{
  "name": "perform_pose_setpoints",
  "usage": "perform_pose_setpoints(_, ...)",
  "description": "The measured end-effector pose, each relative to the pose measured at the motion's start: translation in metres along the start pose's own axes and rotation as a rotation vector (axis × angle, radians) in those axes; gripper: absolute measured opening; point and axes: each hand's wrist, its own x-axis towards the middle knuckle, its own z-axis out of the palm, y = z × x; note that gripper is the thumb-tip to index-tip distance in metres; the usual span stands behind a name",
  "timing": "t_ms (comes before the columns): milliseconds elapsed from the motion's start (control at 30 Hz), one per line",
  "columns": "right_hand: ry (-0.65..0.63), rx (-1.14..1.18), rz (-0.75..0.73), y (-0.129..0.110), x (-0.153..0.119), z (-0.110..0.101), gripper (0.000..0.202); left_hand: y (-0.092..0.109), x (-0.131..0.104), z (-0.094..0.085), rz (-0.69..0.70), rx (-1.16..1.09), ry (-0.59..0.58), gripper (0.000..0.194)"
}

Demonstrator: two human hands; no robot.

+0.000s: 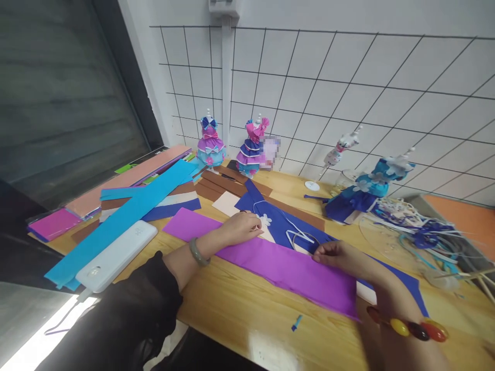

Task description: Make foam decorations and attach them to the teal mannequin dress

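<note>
A long purple strip of paper or cloth (286, 268) lies slantwise across the table in front of me. My left hand (242, 228) is closed at its far edge, fingers curled and pinched. Close by its fingertips is a small white flower (265, 221). Farther right, my right hand (334, 253) pinches the same far edge between thumb and fingers. Behind the strip lies a dark blue sheet (270, 211), partly covered by it. White cord (296, 232) loops over that blue sheet, close to a thin ring partly hidden by my right hand.
At left, a white power bank (118, 255) with a cable lies by light-blue strips (135, 216). Small dress-form figures (211, 141) in layered dresses stand at the back, with a blue-dressed one (371, 180) at right. Scraps (421, 226) fill the right side.
</note>
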Motion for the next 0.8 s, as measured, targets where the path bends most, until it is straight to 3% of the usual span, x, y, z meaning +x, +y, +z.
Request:
perform_pose_setpoints(167,0.079,-0.018,-0.020,0.000,0.002,-0.001,0.035,0.020,-0.005,0.001,0.247,-0.029,-0.029,0.029)
perform_pose_setpoints(333,0.279,-0.099,0.023,0.003,0.004,-0.004,0.031,0.036,-0.009,0.008,0.428,-0.016,-0.086,0.035)
perform_pose_setpoints(533,0.354,-0.283,0.054,0.002,0.004,-0.004,0.024,0.035,-0.008,0.013,0.461,0.083,-0.092,0.028)
perform_pose_setpoints(700,0.596,-0.420,-0.140,-0.018,0.002,0.002,0.021,0.034,-0.008,0.014,0.475,0.107,-0.101,0.022)
perform_pose_setpoints(800,0.499,-0.369,-0.209,-0.036,-0.002,0.012,0.019,0.034,-0.009,0.015,0.475,0.127,-0.091,0.021)
